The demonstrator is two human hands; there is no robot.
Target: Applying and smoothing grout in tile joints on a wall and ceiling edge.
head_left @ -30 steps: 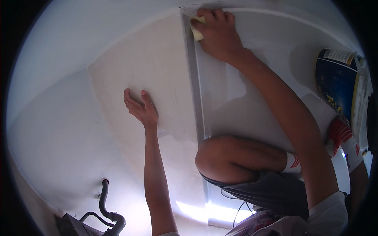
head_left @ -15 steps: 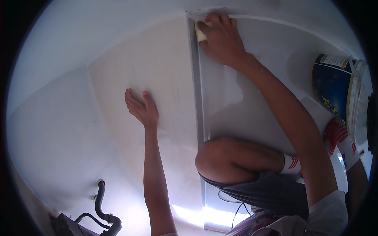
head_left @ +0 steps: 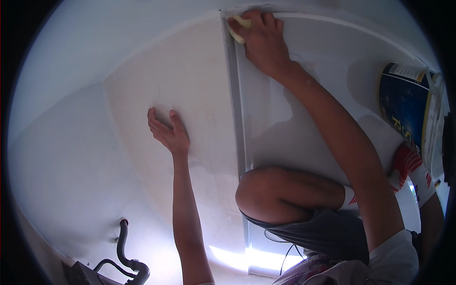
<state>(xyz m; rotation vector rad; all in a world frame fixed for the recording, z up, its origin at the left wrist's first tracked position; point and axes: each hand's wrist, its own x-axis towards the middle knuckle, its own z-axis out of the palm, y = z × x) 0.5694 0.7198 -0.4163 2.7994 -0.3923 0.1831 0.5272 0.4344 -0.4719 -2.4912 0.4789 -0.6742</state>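
My right hand (head_left: 266, 45) grips a pale yellow sponge (head_left: 236, 36), thumb on one side. The sponge bends against the far end of a narrow grey edge strip (head_left: 232, 90), close to the corner under the white wall. To the left, a beige panel (head_left: 202, 85) runs along that strip. My left hand (head_left: 172, 134) rests against the panel with fingers bent and apart, holding nothing. Some of the sponge is hidden beneath my right fingers.
A glossy grey surface (head_left: 304, 133) with wet-looking patches lies right of the strip. A dark blue bucket (head_left: 403, 102) with a white rim stands far right. My bent knee (head_left: 261, 192) is near the strip. A grey pipe (head_left: 122, 240) curves at lower left.
My right hand has shifted slightly up and left with the sponge, which now looks more folded. My left hand stays in nearly the same place on the panel.
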